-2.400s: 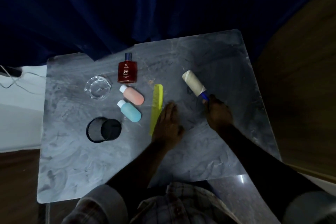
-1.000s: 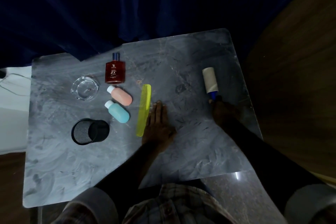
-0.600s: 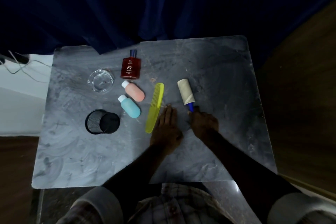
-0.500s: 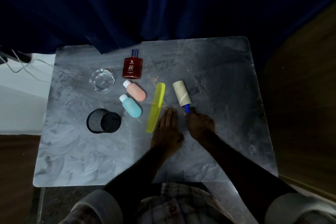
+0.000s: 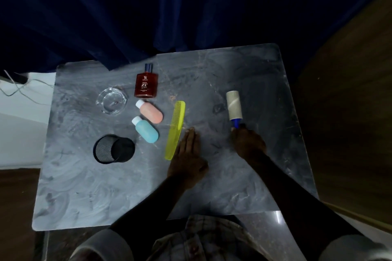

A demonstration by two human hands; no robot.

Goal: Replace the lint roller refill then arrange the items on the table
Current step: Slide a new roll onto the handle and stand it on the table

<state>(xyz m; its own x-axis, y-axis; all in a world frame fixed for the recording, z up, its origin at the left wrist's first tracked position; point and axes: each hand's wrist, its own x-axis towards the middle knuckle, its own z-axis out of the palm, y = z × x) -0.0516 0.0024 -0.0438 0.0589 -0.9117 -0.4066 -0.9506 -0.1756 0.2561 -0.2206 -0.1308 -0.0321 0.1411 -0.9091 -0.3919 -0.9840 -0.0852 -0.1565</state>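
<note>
The lint roller [image 5: 234, 105] lies on the grey marble table [image 5: 106, 186], its pale roll pointing away from me and its blue handle toward me. My right hand [image 5: 248, 144] is closed around that blue handle. Flat on the table lies my left hand [image 5: 187, 154], fingers together, just right of the yellow comb [image 5: 175, 129]. To the left sit a red perfume bottle [image 5: 146, 85], a pink bottle [image 5: 150, 111] and a blue bottle [image 5: 145, 129], both lying down, a clear glass dish [image 5: 111, 100] and a black mesh cup [image 5: 113, 151] on its side.
A dark blue curtain [image 5: 148, 17] hangs behind the table's far edge. A brown wooden surface [image 5: 350, 101] borders the right side. White cables [image 5: 19, 89] trail at the far left. My lap shows below the near edge.
My right hand has swept the lint roller across the table, from right toward the comb and back out to the right. My left hand stayed flat beside the comb.
</note>
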